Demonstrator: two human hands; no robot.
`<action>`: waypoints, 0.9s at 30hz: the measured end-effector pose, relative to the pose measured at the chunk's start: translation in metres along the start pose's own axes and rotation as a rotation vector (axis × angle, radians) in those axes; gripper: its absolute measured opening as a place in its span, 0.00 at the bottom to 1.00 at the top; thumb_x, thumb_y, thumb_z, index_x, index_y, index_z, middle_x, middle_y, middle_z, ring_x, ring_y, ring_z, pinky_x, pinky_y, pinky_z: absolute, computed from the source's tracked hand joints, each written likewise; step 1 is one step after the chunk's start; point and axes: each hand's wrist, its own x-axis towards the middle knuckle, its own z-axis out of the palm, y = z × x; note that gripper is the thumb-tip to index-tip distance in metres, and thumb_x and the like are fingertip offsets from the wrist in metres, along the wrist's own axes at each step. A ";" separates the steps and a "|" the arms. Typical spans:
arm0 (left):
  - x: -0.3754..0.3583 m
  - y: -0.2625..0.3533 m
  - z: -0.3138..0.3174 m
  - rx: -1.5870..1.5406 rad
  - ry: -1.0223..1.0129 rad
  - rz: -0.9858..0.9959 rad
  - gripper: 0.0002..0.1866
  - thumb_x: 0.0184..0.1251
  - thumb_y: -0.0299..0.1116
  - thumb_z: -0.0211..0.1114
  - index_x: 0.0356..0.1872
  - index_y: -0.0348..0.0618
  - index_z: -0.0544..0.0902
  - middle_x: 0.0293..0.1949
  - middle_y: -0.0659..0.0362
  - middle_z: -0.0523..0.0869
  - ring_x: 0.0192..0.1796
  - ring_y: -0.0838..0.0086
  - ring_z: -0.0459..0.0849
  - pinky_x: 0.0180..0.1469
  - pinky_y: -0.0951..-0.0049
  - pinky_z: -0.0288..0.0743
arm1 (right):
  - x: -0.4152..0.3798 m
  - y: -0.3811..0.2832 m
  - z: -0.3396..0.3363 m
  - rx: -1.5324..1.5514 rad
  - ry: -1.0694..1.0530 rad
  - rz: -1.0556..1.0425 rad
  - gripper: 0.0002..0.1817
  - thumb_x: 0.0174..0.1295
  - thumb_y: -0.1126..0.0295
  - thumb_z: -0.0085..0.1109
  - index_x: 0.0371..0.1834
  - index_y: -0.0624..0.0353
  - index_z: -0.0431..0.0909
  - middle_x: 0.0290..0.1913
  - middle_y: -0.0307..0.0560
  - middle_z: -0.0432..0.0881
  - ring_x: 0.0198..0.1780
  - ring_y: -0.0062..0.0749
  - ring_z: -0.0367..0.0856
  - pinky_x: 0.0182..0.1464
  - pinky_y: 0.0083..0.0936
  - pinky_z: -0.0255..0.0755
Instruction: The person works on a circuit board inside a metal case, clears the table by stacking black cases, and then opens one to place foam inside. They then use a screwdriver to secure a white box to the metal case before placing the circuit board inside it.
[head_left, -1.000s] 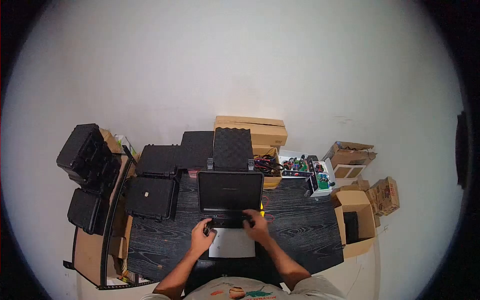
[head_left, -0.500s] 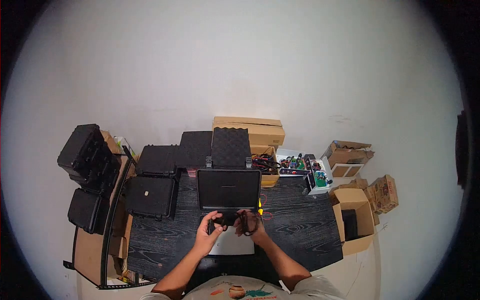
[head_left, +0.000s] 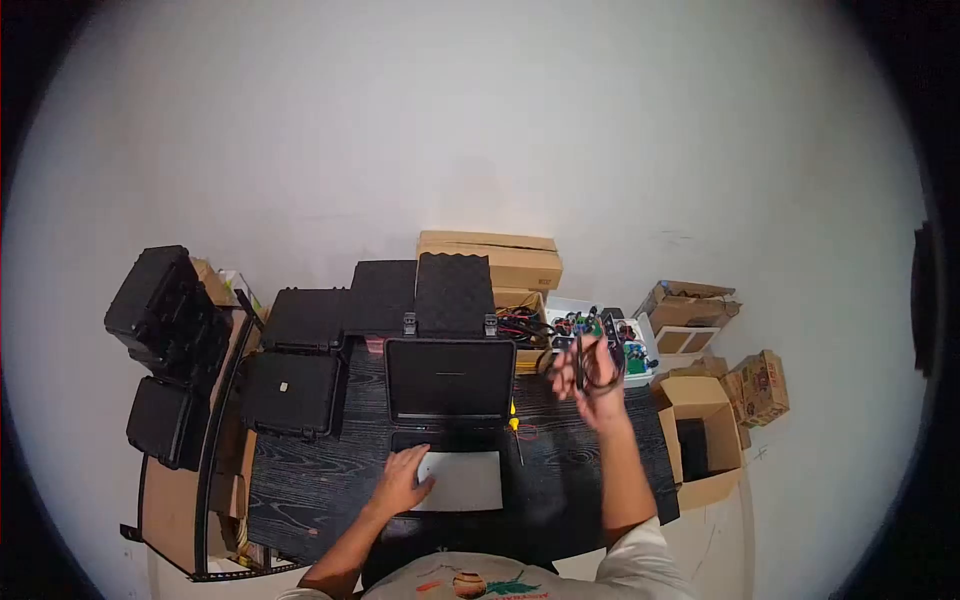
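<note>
We see a black cable (head_left: 598, 372) bunched in the right hand (head_left: 592, 378), fingers closed on it, raised above the worktop (head_left: 590, 460) to the right of the open case (head_left: 450, 380); the left hand (head_left: 402, 482) lies flat and open, fingers on the white sheet (head_left: 465, 482) in front of the case; closed black cases (head_left: 290, 392) sit at left; cardboard boxes (head_left: 705, 440) stand at right.
</note>
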 end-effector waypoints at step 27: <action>-0.036 -0.013 0.012 0.470 0.040 -0.263 0.26 0.61 0.41 0.70 0.59 0.42 0.82 0.49 0.51 0.83 0.55 0.55 0.81 0.57 0.50 0.71 | 0.232 0.187 -0.124 -1.639 -0.052 -0.144 0.19 0.65 0.75 0.61 0.59 0.51 0.88 0.58 0.57 0.88 0.61 0.57 0.84 0.64 0.48 0.77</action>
